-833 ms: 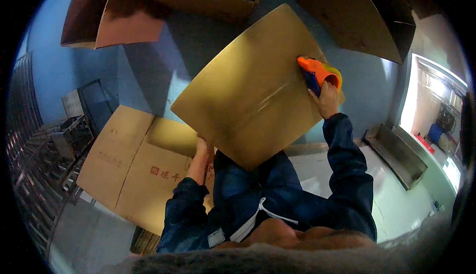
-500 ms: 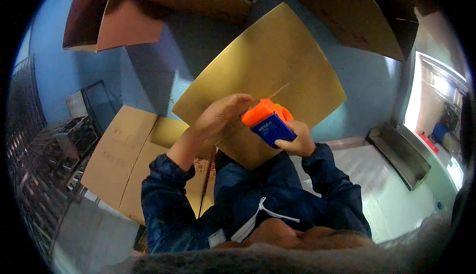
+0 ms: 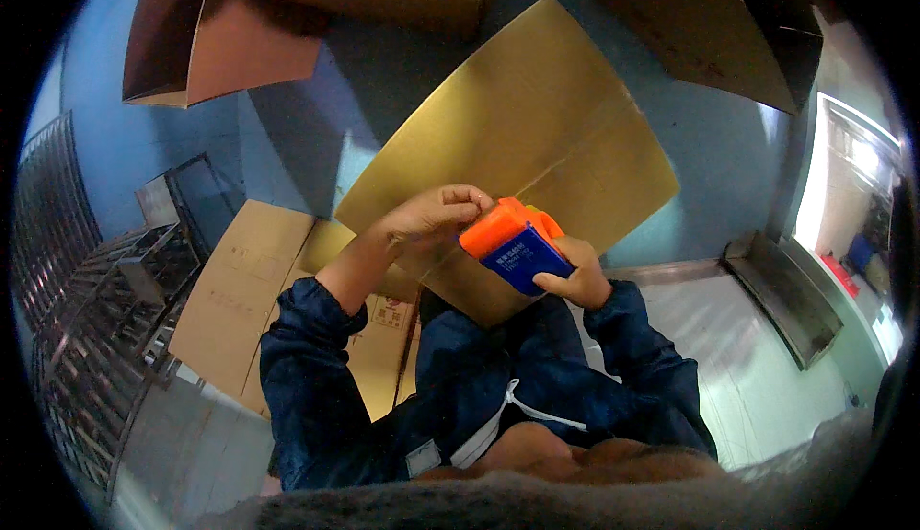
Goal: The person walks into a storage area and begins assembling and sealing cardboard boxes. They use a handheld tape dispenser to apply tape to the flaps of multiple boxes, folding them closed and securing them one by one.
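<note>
gripping a tape dispenser (image 3: 519, 254), the right hand (image 3: 581, 279) sits beside the left hand (image 3: 433, 217), whose hold is unclear.

The tape dispenser (image 3: 517, 264) is over the cardboard (image 3: 537, 89), between a rack (image 3: 144, 276) at left and a trough (image 3: 778, 290) at right.

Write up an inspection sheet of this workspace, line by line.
Surface: brown cardboard panel in front of the person, a line running across it.
Job's things: orange-and-blue handheld tape dispenser over the panel.
Clutter: printed cardboard carton at the person's left; open carton at upper left; another carton at upper right.
Left hand: fingers bent at the dispenser's orange end; whether they grip anything cannot be told.
Right hand: holds the dispenser, thumb on its blue side.
Cables: nothing seen.
Surroundings: metal racks at left; shallow metal trough and bright opening at right.
</note>
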### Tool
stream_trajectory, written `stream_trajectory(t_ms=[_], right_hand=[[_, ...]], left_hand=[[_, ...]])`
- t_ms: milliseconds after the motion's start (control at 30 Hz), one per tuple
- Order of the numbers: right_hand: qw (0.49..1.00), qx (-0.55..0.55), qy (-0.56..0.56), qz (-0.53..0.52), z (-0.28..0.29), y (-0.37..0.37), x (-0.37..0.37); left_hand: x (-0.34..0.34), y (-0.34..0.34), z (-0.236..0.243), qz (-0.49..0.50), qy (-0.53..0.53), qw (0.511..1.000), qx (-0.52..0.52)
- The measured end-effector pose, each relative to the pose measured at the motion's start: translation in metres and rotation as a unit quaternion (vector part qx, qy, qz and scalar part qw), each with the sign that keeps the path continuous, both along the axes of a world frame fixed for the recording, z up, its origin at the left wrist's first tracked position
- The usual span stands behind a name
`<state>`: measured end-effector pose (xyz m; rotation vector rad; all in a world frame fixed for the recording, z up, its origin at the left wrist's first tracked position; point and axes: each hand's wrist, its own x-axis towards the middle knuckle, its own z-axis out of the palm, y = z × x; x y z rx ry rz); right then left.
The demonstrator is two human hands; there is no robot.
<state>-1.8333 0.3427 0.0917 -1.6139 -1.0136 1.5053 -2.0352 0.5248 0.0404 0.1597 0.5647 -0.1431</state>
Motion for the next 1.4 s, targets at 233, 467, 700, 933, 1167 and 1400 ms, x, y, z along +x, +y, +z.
stream_trajectory(t_ms=[233,467,700,933,1167,1400], right_hand=[[0.993,0.094,-0.054,0.055,-0.001,0.006,0.002],[0.998,-0.064,0.009,0.025,-0.006,0.027,-0.004],[0.989,-0.133,-0.038,-0.043,-0.002,0.044,-0.014],[0.988,-0.123,-0.054,-0.080,-0.022,0.084,-0.015],[0.985,-0.144,-0.036,-0.089,-0.028,0.103,-0.019],[0.986,-0.103,-0.111,-0.063,-0.038,0.119,-0.020]], left_hand=[[-0.006,0.000,-0.017,0.014,-0.086,0.996,-0.008],[-0.006,0.019,-0.014,0.046,-0.022,0.997,0.062],[-0.023,0.085,-0.023,-0.032,0.228,0.885,0.405],[-0.029,0.166,-0.052,0.091,0.140,0.939,0.302],[-0.025,0.170,-0.062,0.015,0.228,0.857,0.462],[-0.003,0.162,-0.140,-0.061,0.308,0.767,0.560]])
